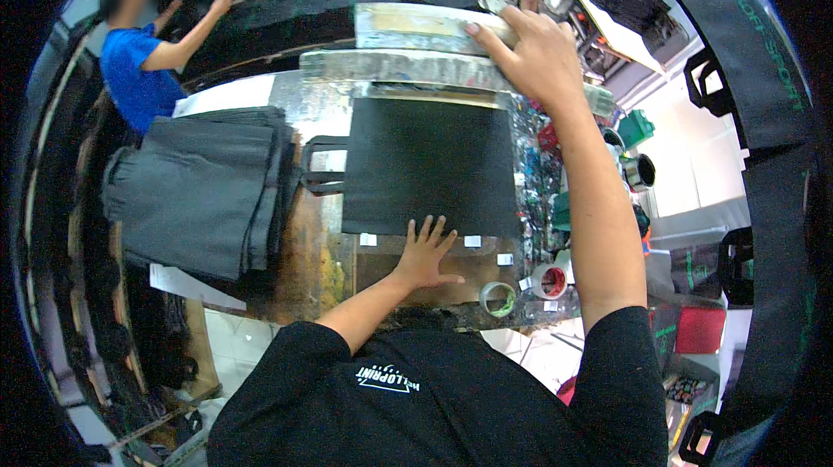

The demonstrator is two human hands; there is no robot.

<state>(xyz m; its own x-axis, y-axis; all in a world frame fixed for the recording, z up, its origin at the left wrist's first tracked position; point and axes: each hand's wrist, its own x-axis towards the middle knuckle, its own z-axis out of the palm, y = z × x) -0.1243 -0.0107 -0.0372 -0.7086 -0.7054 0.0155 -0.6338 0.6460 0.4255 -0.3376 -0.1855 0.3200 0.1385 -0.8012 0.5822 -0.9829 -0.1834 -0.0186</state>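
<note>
A black fabric bag [429, 163] lies flat on the worktable [321, 267], its handles toward the left. My left hand [423, 259] rests with fingers spread at the bag's near edge, fingertips on the fabric. At the far side, my right hand [542, 55] is closed around the right end of a raised screen printing frame [412, 29], thumb over its edge. A second paint-stained bar [382, 68] sits just below the frame, beyond the bag. Small white tabs [369, 240] dot the table along the bag's near edge.
A thick stack of black bags [195, 189] stands at the left. Two tape rolls [497, 299] lie near the front right edge. Paint-stained clutter and cans [640, 172] line the right side. A person in blue [139, 63] works at far left; black bags [785, 250] hang at right.
</note>
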